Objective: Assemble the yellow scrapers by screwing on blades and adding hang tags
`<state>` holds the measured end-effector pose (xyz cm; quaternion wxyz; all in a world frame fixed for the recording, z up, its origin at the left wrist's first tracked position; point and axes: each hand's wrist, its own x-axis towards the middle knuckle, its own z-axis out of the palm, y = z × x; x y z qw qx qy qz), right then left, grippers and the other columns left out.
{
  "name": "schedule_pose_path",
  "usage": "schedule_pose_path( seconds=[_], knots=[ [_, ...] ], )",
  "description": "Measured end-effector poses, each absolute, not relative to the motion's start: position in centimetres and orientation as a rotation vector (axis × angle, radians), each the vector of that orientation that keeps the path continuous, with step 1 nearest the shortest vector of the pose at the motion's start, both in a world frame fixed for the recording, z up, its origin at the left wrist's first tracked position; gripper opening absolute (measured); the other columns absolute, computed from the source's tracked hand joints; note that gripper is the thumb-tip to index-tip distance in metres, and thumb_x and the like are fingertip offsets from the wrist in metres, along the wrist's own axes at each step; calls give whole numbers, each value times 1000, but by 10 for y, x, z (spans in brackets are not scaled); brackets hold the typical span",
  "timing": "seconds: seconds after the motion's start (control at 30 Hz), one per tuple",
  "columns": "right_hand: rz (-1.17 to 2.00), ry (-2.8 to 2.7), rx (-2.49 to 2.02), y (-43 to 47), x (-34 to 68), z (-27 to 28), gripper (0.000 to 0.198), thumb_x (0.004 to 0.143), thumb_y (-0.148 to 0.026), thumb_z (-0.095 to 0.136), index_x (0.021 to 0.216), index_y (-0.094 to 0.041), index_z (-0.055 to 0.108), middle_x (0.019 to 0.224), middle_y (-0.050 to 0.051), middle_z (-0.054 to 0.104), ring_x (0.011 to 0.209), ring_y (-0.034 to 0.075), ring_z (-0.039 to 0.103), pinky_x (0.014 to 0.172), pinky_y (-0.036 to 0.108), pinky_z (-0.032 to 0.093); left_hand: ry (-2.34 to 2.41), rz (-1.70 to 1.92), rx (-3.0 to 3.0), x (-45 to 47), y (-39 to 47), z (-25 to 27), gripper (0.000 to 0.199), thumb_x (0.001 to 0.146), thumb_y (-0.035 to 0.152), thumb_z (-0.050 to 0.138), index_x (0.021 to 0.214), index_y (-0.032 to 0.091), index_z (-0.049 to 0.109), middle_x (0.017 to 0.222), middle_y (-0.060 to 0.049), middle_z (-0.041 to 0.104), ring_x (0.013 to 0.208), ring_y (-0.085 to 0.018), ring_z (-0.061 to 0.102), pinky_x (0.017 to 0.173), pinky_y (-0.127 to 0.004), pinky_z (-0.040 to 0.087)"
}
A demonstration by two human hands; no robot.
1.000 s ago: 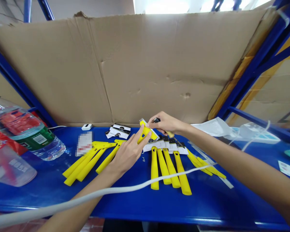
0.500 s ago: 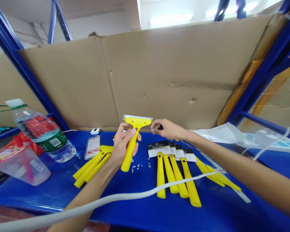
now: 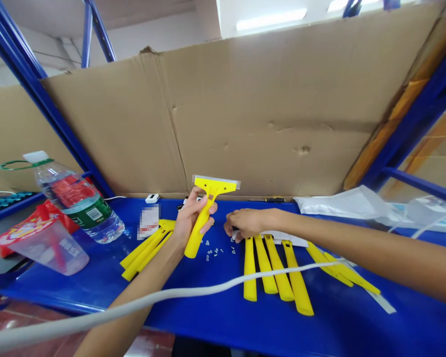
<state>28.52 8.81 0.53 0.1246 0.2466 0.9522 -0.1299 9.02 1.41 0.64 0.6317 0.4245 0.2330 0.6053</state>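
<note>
My left hand (image 3: 193,210) is closed around the handle of a yellow scraper (image 3: 202,223), held up over the table with its wide head on top. A clear strip (image 3: 217,181) covers the head's upper edge, and two small dark holes show in the head. Lower and to the right, my right hand (image 3: 245,223) has curled fingers just above the table, beside small loose metal parts (image 3: 233,246). Something small and dark shows at its fingertips; most of it is hidden. Several yellow handles (image 3: 278,267) lie just right of it, their packaging cards partly covered by my forearm.
More yellow scrapers (image 3: 148,248) lie at left, near a water bottle (image 3: 92,210) and a plastic cup (image 3: 63,248). A screwdriver (image 3: 275,200) rests along the cardboard wall (image 3: 245,114). Flat yellow pieces (image 3: 338,270) lie at right. A white cable (image 3: 193,292) crosses in front.
My right hand has come down from beside the scraper's head to the table near the small parts. My left hand still holds the scraper up. The view has shifted slightly.
</note>
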Motion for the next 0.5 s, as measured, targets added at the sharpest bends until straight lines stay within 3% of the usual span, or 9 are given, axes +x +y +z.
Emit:
schedule_pose_path(
  seconds=[0.27,0.5],
  knots=[
    [-371,2699,684,100,287,3,28,89,-34,87,111,-17,83,101,8,79,90,23,66,72,30,40,539,1360,966,93,24,-7,45,82,26,89,113,26,56,100,-1,59,72,-13,64,33,-15,38],
    [-448,2743,572,110,284,-5,28,90,-24,84,117,-19,80,107,5,80,93,20,68,73,28,42,518,1350,895,94,29,-14,41,84,23,87,114,26,58,102,-1,61,74,-13,66,34,-13,38]
  ],
)
